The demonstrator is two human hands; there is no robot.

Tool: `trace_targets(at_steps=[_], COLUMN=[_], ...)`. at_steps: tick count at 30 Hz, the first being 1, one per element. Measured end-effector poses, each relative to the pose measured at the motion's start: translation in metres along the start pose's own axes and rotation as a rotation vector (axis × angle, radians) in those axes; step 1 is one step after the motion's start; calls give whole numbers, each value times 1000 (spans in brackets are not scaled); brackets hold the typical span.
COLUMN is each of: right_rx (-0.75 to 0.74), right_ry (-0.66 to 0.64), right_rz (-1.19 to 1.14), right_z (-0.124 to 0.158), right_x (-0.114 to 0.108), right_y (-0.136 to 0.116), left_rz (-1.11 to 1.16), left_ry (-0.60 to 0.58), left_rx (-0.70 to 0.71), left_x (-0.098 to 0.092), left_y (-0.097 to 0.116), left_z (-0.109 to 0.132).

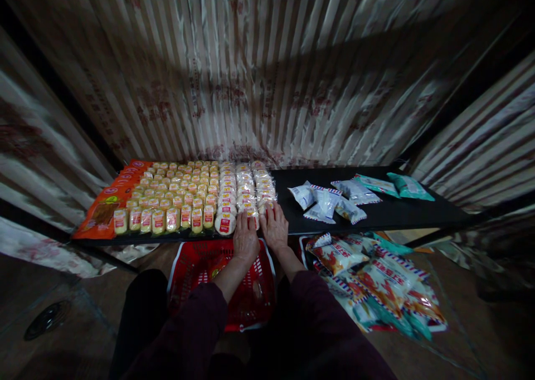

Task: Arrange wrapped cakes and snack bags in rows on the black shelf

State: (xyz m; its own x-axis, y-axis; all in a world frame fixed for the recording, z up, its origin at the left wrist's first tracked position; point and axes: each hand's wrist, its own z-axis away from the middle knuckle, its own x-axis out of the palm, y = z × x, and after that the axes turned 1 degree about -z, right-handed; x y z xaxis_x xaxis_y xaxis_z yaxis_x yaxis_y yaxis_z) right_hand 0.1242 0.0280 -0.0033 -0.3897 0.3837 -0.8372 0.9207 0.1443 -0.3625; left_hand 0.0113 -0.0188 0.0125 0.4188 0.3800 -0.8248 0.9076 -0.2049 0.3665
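Observation:
Both hands rest at the front edge of a black shelf, on rows of round white wrapped cakes [225, 223]. My left hand [246, 236] lies with fingers stretched forward over the front of the middle white row. Beside it, my right hand [275, 227] has its fingers extended over the front end of the rightmost white row, covering the nearest cake. Neither hand visibly grips anything, though the undersides of the fingers are hidden. To the left stand many rows of small yellow wrapped cakes [172, 218], their red-and-white labels facing me.
Orange snack bags [104, 206] lie overlapped at the shelf's left end. White and teal packets [321, 204] are scattered on the black shelf [393, 215]. Below are a red basket [200, 252] and another piled with snack bags [387, 274]. A striped curtain [259, 79] hangs behind.

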Motion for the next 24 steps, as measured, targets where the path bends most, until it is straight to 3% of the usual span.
trace_targets(at_steps=[24], right_rx=[30], right_ry=[-39], right_rz=[45], right_z=[-10], right_x=[4], right_y=[-5], left_rz=[-39], left_ry=[-5], left_rx=[-32], left_x=[9], left_y=[-3], left_z=[-12])
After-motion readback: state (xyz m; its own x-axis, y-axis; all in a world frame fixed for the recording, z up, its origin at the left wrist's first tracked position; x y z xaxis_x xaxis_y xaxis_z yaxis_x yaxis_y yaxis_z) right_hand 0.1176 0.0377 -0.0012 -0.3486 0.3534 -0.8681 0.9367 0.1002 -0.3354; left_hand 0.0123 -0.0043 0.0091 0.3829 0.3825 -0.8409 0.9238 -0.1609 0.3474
